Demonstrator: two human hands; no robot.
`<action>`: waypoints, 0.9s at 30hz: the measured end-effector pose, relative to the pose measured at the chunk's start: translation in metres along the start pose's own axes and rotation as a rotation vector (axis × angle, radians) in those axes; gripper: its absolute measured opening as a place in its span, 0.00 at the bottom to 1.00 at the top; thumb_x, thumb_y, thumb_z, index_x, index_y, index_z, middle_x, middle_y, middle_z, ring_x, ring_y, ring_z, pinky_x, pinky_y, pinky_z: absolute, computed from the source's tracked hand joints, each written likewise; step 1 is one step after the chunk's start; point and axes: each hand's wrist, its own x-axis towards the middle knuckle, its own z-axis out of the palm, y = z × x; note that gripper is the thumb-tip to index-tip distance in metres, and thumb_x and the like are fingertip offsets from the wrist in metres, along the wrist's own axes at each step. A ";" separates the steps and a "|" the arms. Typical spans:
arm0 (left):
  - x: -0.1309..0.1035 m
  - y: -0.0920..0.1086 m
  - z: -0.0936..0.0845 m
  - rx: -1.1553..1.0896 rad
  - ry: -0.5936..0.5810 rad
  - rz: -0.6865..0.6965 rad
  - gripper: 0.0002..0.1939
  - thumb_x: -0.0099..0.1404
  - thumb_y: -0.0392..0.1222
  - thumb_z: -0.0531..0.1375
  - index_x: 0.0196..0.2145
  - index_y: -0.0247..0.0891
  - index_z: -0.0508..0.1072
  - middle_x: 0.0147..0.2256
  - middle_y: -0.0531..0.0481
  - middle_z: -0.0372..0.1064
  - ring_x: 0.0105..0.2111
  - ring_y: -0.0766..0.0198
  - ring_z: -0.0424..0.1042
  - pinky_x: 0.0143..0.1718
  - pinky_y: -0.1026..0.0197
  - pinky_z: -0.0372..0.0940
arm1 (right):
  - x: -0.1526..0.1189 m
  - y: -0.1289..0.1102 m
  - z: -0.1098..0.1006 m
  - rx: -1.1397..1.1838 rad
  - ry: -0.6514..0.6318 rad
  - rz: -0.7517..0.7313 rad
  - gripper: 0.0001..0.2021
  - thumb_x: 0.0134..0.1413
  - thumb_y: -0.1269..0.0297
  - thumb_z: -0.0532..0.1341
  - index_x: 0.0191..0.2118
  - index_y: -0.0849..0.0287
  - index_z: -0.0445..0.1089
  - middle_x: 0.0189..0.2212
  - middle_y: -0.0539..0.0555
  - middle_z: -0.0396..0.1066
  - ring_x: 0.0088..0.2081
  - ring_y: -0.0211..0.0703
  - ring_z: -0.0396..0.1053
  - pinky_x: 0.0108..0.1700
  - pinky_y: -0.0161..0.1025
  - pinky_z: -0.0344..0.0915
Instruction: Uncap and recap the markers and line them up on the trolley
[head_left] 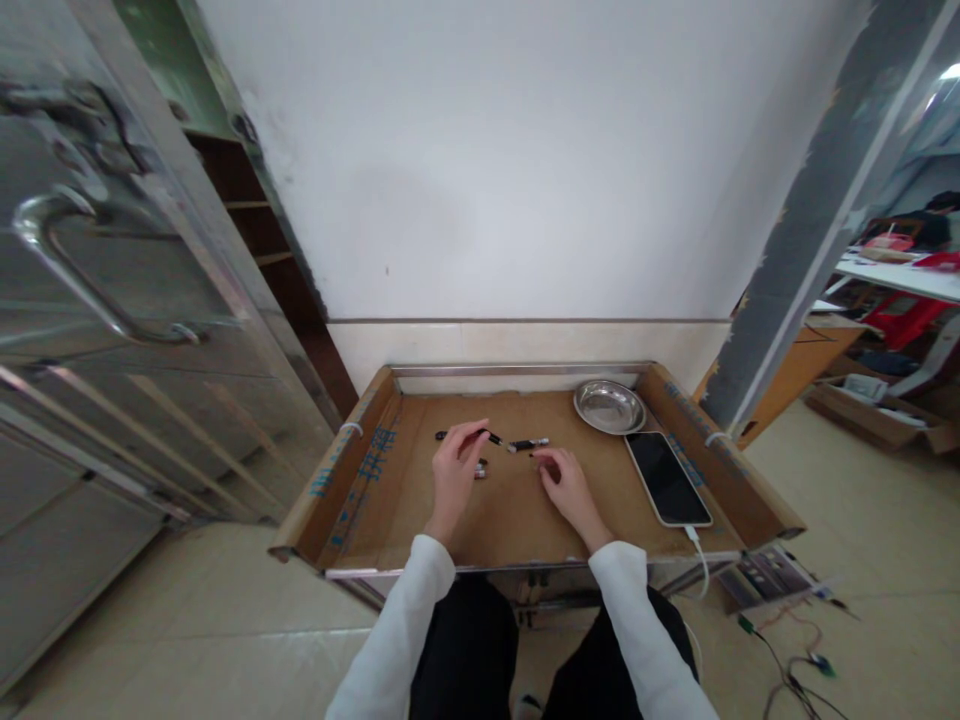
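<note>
Your left hand (455, 470) pinches a black pen (471, 435) near the middle of the cardboard tray (360, 500), and your right hand (564, 483) rests with curled fingers just below a second pen piece (529, 444). The steel bowl (609, 407) at the far right corner looks empty, and a phone (667, 478) lies along the right edge. Blue writing is on the tray's left wall, but I cannot read it.

Both arms reach forward in white sleeves, elbows tucked near the knees. The left hand (455, 468) sits palm down with its fingers (474, 432) pinched together at the tips. The right hand (566, 482) lies lower and flatter, fingers loosely curled, a small gap between the two hands.
</note>
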 end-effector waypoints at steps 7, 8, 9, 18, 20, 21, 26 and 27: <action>0.017 -0.012 -0.035 -0.044 0.312 -0.166 0.17 0.59 0.51 0.59 0.41 0.36 0.74 0.40 0.45 0.74 0.39 0.61 0.72 0.45 0.57 0.67 | 0.001 -0.017 0.006 -0.278 -0.071 -0.072 0.12 0.58 0.71 0.50 0.41 0.56 0.70 0.39 0.56 0.68 0.42 0.48 0.63 0.45 0.45 0.60; 0.015 -0.013 -0.037 -0.044 0.316 -0.181 0.17 0.59 0.51 0.59 0.40 0.36 0.74 0.40 0.44 0.74 0.39 0.61 0.72 0.44 0.57 0.67 | 0.003 -0.022 0.010 -0.316 -0.098 -0.087 0.12 0.58 0.70 0.50 0.41 0.56 0.70 0.39 0.56 0.68 0.42 0.48 0.63 0.45 0.45 0.59; 0.013 -0.014 -0.038 -0.041 0.318 -0.193 0.17 0.59 0.51 0.59 0.40 0.35 0.74 0.40 0.44 0.74 0.39 0.61 0.72 0.44 0.57 0.67 | 0.005 -0.027 0.015 -0.340 -0.127 -0.110 0.12 0.59 0.70 0.50 0.42 0.56 0.70 0.39 0.56 0.68 0.43 0.48 0.63 0.45 0.45 0.59; 0.002 -0.018 -0.044 -0.055 0.323 -0.251 0.17 0.58 0.51 0.60 0.39 0.35 0.74 0.38 0.45 0.74 0.38 0.60 0.72 0.44 0.57 0.66 | 0.035 -0.046 0.055 -0.511 -0.306 -0.221 0.09 0.59 0.64 0.57 0.43 0.53 0.71 0.39 0.57 0.68 0.44 0.49 0.62 0.44 0.44 0.57; 0.003 -0.018 -0.046 -0.047 0.329 -0.261 0.17 0.58 0.51 0.60 0.38 0.34 0.74 0.38 0.45 0.74 0.38 0.60 0.72 0.44 0.57 0.66 | 0.037 -0.044 0.055 -0.511 -0.306 -0.214 0.07 0.59 0.64 0.57 0.41 0.53 0.72 0.39 0.56 0.68 0.44 0.48 0.62 0.44 0.43 0.57; 0.003 -0.019 -0.047 -0.047 0.330 -0.264 0.17 0.58 0.51 0.60 0.38 0.34 0.73 0.37 0.45 0.74 0.38 0.60 0.72 0.44 0.57 0.66 | 0.037 -0.042 0.054 -0.509 -0.302 -0.208 0.07 0.59 0.64 0.57 0.40 0.53 0.72 0.38 0.55 0.68 0.44 0.48 0.62 0.44 0.43 0.56; 0.002 -0.023 -0.041 -0.075 0.323 -0.259 0.16 0.58 0.49 0.60 0.38 0.34 0.73 0.38 0.45 0.73 0.38 0.61 0.72 0.44 0.57 0.66 | 0.035 -0.042 0.055 -0.504 -0.288 -0.214 0.08 0.61 0.62 0.55 0.40 0.53 0.71 0.39 0.55 0.68 0.43 0.47 0.62 0.44 0.42 0.55; 0.001 -0.023 -0.039 -0.079 0.323 -0.257 0.16 0.58 0.49 0.60 0.38 0.34 0.73 0.38 0.45 0.73 0.39 0.61 0.72 0.44 0.57 0.66 | 0.036 -0.043 0.057 -0.508 -0.292 -0.225 0.08 0.61 0.61 0.55 0.40 0.54 0.71 0.39 0.55 0.68 0.43 0.47 0.62 0.44 0.42 0.55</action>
